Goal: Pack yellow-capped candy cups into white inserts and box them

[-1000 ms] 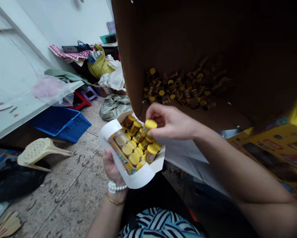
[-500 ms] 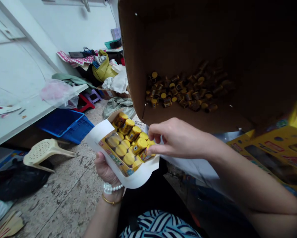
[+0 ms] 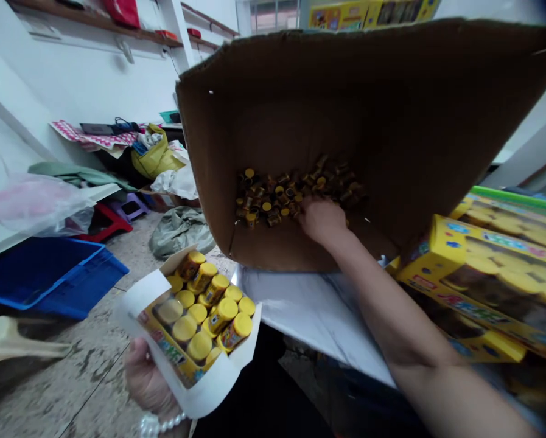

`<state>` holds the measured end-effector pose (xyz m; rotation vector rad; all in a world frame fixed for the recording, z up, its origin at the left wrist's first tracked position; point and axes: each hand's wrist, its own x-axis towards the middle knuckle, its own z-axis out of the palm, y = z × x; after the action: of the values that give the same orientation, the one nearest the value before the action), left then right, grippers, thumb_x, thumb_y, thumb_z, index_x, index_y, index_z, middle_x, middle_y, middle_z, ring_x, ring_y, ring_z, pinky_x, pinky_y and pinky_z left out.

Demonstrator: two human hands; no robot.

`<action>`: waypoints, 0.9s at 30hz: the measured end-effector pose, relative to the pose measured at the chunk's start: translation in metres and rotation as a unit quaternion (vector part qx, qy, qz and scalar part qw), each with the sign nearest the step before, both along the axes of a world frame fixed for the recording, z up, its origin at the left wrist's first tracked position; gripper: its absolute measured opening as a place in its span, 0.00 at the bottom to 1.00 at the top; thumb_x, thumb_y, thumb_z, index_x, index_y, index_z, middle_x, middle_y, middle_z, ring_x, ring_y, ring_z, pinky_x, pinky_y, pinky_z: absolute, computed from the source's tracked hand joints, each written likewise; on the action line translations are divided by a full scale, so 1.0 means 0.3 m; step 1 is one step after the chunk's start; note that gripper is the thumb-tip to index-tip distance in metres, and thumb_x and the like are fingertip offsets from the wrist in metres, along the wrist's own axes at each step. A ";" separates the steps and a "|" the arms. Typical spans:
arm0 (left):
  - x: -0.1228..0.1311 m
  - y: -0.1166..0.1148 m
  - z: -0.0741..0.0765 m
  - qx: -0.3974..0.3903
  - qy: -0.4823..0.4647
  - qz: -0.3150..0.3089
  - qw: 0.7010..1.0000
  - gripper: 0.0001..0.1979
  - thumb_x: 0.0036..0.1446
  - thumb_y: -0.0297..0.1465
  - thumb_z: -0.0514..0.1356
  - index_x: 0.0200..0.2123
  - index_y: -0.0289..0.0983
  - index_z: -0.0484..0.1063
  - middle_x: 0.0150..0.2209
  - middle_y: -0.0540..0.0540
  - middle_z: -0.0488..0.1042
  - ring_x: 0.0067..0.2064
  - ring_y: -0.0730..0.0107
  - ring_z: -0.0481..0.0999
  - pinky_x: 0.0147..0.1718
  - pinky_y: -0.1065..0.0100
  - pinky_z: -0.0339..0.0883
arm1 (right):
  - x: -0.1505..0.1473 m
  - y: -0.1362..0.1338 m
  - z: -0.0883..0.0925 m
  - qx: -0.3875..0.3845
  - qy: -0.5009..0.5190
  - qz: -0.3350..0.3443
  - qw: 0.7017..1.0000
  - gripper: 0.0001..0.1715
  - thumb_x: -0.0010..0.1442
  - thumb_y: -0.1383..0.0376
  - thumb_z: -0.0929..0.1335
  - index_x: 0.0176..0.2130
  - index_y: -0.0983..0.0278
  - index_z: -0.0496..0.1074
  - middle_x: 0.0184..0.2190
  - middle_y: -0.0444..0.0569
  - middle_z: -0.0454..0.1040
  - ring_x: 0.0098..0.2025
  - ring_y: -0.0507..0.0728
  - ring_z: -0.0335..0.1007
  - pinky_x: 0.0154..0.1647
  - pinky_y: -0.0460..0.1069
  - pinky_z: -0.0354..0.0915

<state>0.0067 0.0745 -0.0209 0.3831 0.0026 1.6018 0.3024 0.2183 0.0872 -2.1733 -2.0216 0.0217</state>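
Observation:
My left hand [image 3: 150, 378] grips a small open carton [image 3: 181, 359] from below and its left side. The carton has white flaps, a yellow printed face and a clear window. Several yellow-lidded tubs [image 3: 198, 345] fill it, some lying tilted on top of the others. My right hand [image 3: 322, 218] reaches into a large brown cardboard box [image 3: 273, 252]. It touches a heap of small yellow-lidded tubs [image 3: 273, 198] on the box's lower side. The fingertips are hidden among the tubs, so whether they hold one cannot be seen.
Yellow packaged boxes of tubs [image 3: 478, 274] are stacked at right. The cardboard box lies on its side on a white surface [image 3: 309, 310]. A blue crate [image 3: 58, 280], a cream stool [image 3: 12, 344] and a grey bag [image 3: 179, 231] are on the floor at left.
My right hand has left the carton and reached up into the cardboard box, onto the heap. My left hand still holds the carton, lower left in view. The view has shifted right and up.

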 end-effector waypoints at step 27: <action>0.104 -0.028 0.057 -0.011 0.013 -0.058 0.998 0.16 0.63 0.33 0.57 0.50 0.42 0.79 0.52 0.47 0.81 0.54 0.60 0.80 0.56 0.61 0.71 | -0.145 -0.167 0.050 -0.041 0.463 0.393 0.793 0.14 0.57 0.64 0.71 0.44 0.64 0.71 0.34 0.43 0.75 0.34 0.51 0.71 0.34 0.44 0.66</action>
<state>0.0378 0.0660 -0.0037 0.3801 0.0186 1.4814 0.2589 0.1682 0.1021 -0.8086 -2.0337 1.0503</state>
